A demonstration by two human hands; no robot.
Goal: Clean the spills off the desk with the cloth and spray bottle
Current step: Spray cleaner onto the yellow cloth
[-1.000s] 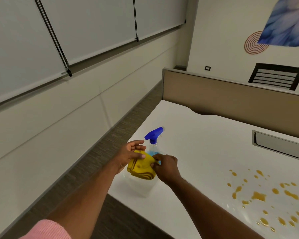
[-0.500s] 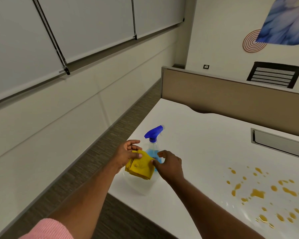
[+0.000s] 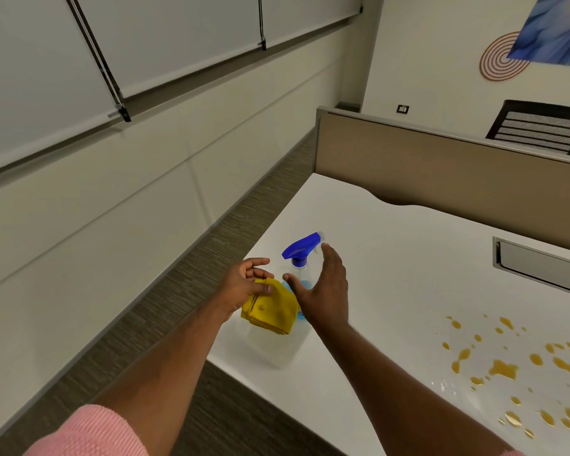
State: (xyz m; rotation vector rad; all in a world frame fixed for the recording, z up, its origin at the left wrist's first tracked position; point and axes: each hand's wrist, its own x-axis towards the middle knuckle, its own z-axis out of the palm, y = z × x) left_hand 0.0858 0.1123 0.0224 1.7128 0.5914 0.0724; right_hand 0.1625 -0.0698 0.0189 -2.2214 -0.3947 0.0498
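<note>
A clear spray bottle with a blue trigger head (image 3: 301, 250) stands near the left corner of the white desk (image 3: 392, 258). A folded yellow cloth (image 3: 272, 307) hangs in front of the bottle's body, pinched by my left hand (image 3: 246, 284). My right hand (image 3: 324, 287) is open, fingers spread, just right of the bottle's neck and apart from the cloth. Orange-yellow spills (image 3: 514, 366) dot the desk at the lower right.
A beige partition (image 3: 441, 169) runs along the desk's far edge, with a black chair back (image 3: 540, 130) behind it. A grey cable tray slot (image 3: 540, 264) is set into the desk at right. Carpeted floor (image 3: 211, 258) lies left of the desk edge.
My right hand has let go of the cloth and opened, rising beside the bottle's neck. The left hand keeps the cloth, now slightly lower and left.
</note>
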